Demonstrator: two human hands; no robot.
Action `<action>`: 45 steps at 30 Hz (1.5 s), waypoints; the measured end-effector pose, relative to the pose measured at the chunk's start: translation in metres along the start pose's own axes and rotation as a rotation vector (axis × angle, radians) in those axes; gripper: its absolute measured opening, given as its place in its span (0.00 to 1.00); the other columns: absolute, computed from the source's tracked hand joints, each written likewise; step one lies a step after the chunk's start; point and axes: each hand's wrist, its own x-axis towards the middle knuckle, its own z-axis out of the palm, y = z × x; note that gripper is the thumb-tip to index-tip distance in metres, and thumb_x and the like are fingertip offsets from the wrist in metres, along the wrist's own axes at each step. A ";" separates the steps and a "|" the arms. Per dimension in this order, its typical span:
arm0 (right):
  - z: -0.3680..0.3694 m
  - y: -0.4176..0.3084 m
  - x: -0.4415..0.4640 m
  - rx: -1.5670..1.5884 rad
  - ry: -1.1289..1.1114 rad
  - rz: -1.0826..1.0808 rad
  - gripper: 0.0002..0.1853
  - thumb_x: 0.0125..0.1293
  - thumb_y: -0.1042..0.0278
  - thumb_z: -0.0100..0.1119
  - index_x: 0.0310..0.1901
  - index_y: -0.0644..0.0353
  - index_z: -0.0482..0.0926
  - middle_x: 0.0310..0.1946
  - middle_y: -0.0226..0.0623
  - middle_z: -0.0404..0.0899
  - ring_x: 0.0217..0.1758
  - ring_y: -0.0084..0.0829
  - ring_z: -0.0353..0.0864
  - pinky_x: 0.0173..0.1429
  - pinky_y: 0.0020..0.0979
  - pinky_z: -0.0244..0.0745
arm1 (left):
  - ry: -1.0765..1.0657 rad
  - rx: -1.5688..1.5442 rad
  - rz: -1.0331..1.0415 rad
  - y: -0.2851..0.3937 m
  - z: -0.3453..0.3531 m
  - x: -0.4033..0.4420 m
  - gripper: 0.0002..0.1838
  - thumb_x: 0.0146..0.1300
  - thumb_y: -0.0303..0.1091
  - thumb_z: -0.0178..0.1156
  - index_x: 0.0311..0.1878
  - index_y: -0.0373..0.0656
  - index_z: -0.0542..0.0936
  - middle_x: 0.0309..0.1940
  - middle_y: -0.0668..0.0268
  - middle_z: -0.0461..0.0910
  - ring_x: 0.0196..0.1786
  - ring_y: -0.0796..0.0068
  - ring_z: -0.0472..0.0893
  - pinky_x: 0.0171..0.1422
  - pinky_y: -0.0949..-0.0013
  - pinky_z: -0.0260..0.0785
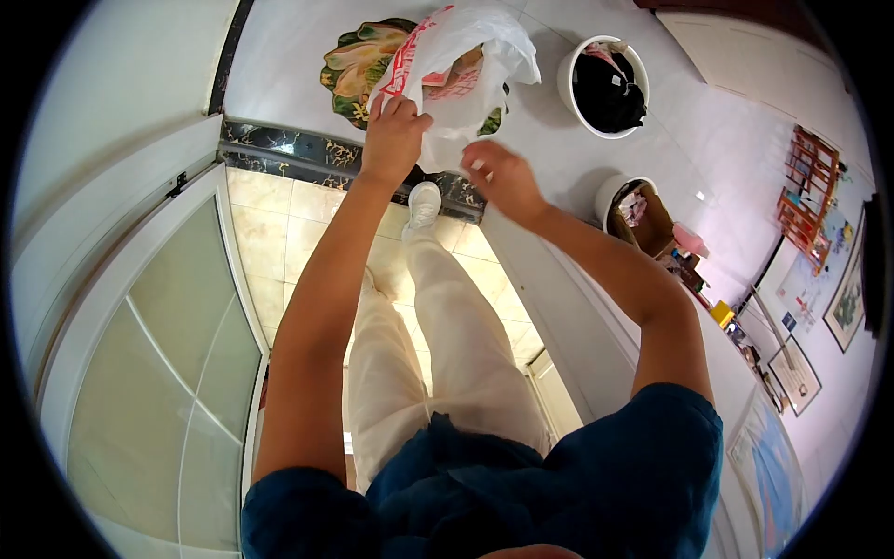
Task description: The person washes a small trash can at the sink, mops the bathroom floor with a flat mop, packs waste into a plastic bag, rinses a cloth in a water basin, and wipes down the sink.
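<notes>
A white plastic bag point(507, 42) with red print stands open on the floor, with pinkish-red and brown contents partly visible inside. My left hand point(396, 135) is closed on the near left edge of the bag. Just right of the bag's near edge is my right hand point(506, 182), its fingers curled in towards the thumb. Whether those fingers pinch anything is too small to make out. Beneath the bag lies a green and tan leaf-patterned mat point(368, 61), partly covered by it.
A black marbled threshold point(298, 147) crosses the doorway before my white shoe point(424, 205). At left stands a glass-paned door point(177, 345). Right of the bag are a white bucket point(566, 79) holding black material and another white bin point(610, 194) beside a cardboard box point(655, 228).
</notes>
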 end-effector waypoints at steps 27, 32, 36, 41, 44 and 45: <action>0.126 0.050 0.107 0.719 -0.156 0.698 0.12 0.64 0.67 0.55 0.43 0.59 0.86 0.37 0.43 0.86 0.39 0.35 0.84 0.47 0.36 0.78 | 0.003 -1.722 -1.385 -0.035 0.087 -0.027 0.13 0.70 0.39 0.57 0.46 0.38 0.77 0.40 0.62 0.80 0.36 0.69 0.83 0.37 0.69 0.80; 0.122 0.042 0.094 0.870 -0.127 0.583 0.22 0.68 0.69 0.49 0.64 0.61 0.71 0.55 0.39 0.78 0.54 0.29 0.76 0.59 0.30 0.71 | 0.032 -1.825 -1.433 -0.043 0.104 -0.021 0.04 0.61 0.30 0.67 0.35 0.42 0.81 0.28 0.69 0.81 0.29 0.77 0.81 0.32 0.72 0.76; 0.136 0.060 0.081 1.059 -0.149 0.540 0.25 0.71 0.63 0.44 0.69 0.57 0.67 0.68 0.38 0.65 0.68 0.30 0.65 0.71 0.30 0.58 | 0.039 -1.675 -1.456 -0.042 0.115 -0.012 0.05 0.60 0.28 0.68 0.35 0.39 0.81 0.27 0.68 0.81 0.26 0.75 0.79 0.30 0.72 0.74; 0.099 0.069 0.079 1.273 -0.253 0.678 0.24 0.72 0.56 0.42 0.65 0.54 0.74 0.76 0.36 0.55 0.77 0.28 0.52 0.78 0.36 0.44 | 0.193 -1.460 -1.392 -0.030 0.115 0.003 0.03 0.58 0.25 0.65 0.34 0.37 0.81 0.25 0.66 0.80 0.22 0.75 0.77 0.25 0.72 0.68; 0.071 0.059 0.072 1.178 -0.154 0.599 0.25 0.70 0.55 0.41 0.64 0.51 0.75 0.75 0.34 0.55 0.77 0.28 0.49 0.79 0.39 0.36 | 0.191 -1.106 -1.309 -0.053 0.124 -0.002 0.06 0.57 0.29 0.65 0.31 0.36 0.82 0.22 0.65 0.79 0.22 0.73 0.77 0.25 0.71 0.67; 0.068 0.062 0.069 1.242 -0.121 0.583 0.26 0.70 0.54 0.41 0.66 0.50 0.73 0.75 0.33 0.55 0.78 0.29 0.47 0.79 0.41 0.31 | 0.242 -1.005 -1.314 -0.055 0.121 -0.002 0.07 0.58 0.30 0.65 0.31 0.36 0.83 0.22 0.65 0.79 0.22 0.73 0.77 0.26 0.70 0.67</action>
